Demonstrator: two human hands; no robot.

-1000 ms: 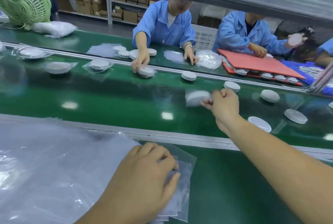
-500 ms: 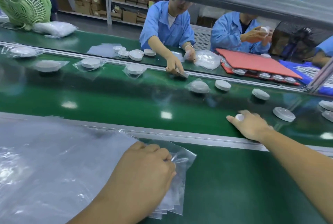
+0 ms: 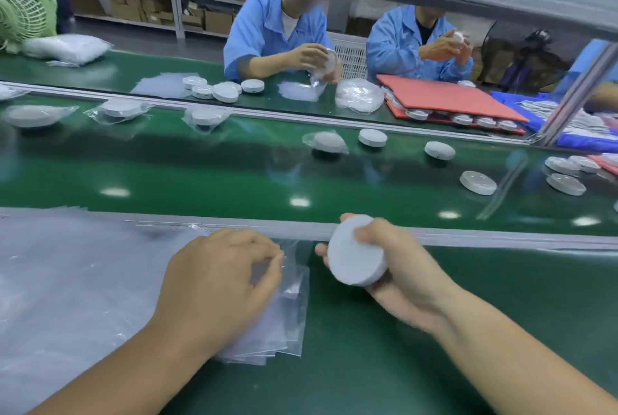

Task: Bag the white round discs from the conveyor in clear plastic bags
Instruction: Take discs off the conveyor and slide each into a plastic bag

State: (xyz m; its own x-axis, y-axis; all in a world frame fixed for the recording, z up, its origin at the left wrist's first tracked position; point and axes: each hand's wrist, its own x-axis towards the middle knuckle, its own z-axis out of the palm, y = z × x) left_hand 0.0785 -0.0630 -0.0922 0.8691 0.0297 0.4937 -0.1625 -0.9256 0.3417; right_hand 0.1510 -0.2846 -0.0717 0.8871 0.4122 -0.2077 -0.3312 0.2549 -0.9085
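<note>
My right hand [image 3: 398,267] grips a white round disc [image 3: 354,252] on its edge, above the near green table just in front of the conveyor's metal rail. My left hand [image 3: 217,281] lies on a small stack of clear plastic bags [image 3: 287,324], its thumb and fingertips pinching the top bag's corner. The disc hangs a little to the right of the bags, apart from them. On the green conveyor [image 3: 200,177] lie bare discs, such as one disc [image 3: 477,182] at the right, and bagged discs, such as one bagged disc [image 3: 326,142] in the middle.
A large sheet of clear plastic [image 3: 67,281] covers the table at my left. Across the belt two people in blue coats handle discs; one [image 3: 277,37] sits behind a pile of discs [image 3: 220,90], beside an orange tray stack [image 3: 448,98]. A green fan [image 3: 20,10] stands far left.
My right hand picked a disc off the conveyor and drew it back over the rail toward the bags. My left hand stayed on the bag stack and now pinches the top bag.
</note>
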